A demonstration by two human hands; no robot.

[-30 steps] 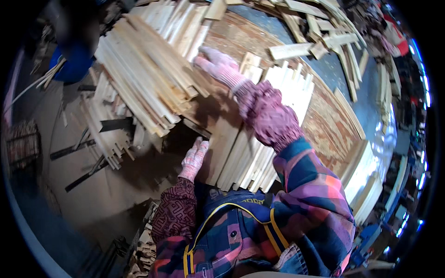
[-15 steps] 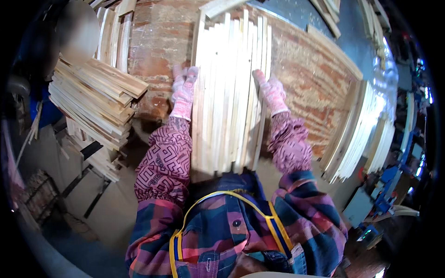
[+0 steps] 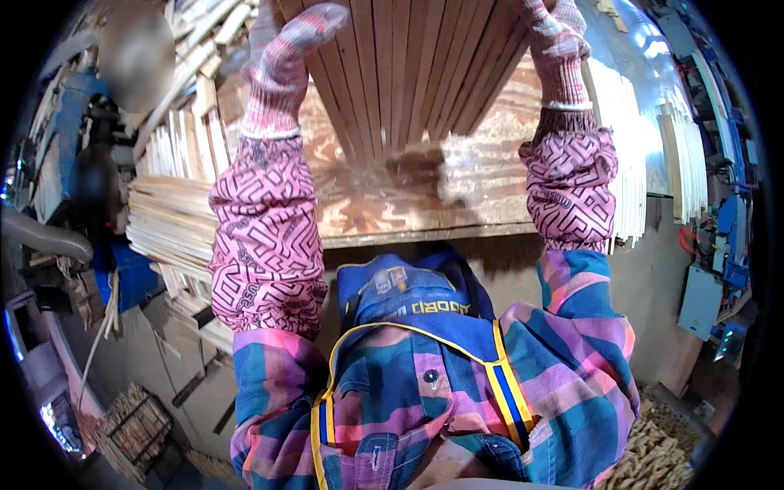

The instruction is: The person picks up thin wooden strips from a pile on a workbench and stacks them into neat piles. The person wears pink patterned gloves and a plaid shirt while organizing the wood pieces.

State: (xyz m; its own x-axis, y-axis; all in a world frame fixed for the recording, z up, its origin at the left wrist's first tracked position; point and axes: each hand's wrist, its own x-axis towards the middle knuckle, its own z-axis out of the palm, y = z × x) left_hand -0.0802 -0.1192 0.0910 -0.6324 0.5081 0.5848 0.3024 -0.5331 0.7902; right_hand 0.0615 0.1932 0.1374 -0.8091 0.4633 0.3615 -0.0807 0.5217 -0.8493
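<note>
Between the left hand (image 3: 286, 65) and right hand (image 3: 559, 53), narrow wooden slats (image 3: 408, 69) stand steeply tilted, side by side, brownish in shade. Below the grip, their lower ends sit unevenly; their upper ends run out of view.

From my end, a bundle of boards (image 3: 408, 69) blocks any straight crossing between my left hand (image 3: 286, 65) and right hand (image 3: 562, 61). Nearer the body than both, I have an open lane over bare plywood (image 3: 482, 184). A board stack (image 3: 167, 216) obstructs outward and bodyward of the left; pale boards (image 3: 618, 151) crowd the right's outer side.
</note>
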